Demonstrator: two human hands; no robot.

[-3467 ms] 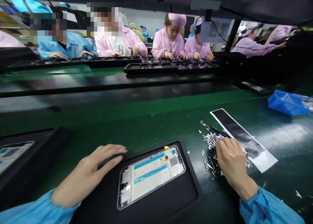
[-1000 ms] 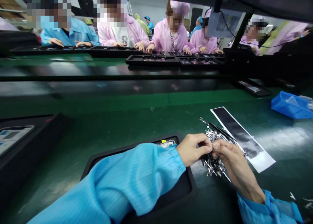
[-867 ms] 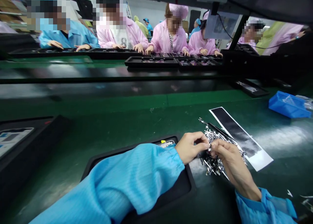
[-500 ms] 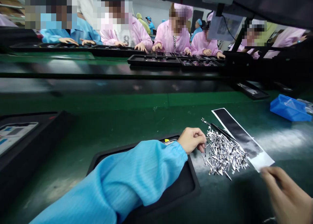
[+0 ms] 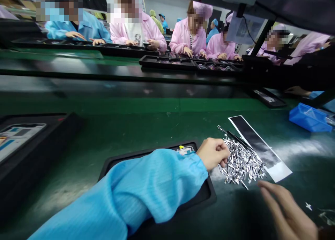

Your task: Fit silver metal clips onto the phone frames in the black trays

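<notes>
My left hand (image 5: 213, 153), in a light blue sleeve, reaches to the left edge of a pile of small shiny metal pieces (image 5: 243, 163). Its fingers are pinched together, and whatever is between them is hidden. Under that forearm lies a black tray (image 5: 210, 189) holding a phone part (image 5: 187, 150) with a yellow tab, mostly covered by the sleeve. To the right and nearer me, my right hand (image 5: 293, 212) is slightly blurred. Its fingers are stretched out, apart from the pile, with nothing visible in them. A small cross-shaped metal piece (image 5: 309, 206) lies beside it.
Behind the pile lie a thin dark rod (image 5: 239, 140) and a white-edged black strip (image 5: 258, 142). A blue bin (image 5: 310, 118) stands at right. At left is another black tray (image 5: 52, 142) with a phone part (image 5: 21, 135). Several people work across the green bench (image 5: 136, 125).
My right hand has moved left toward the pile, and its fingers have straightened. The cross-shaped piece now shows at right. My left hand has shifted slightly right, still pinched.
</notes>
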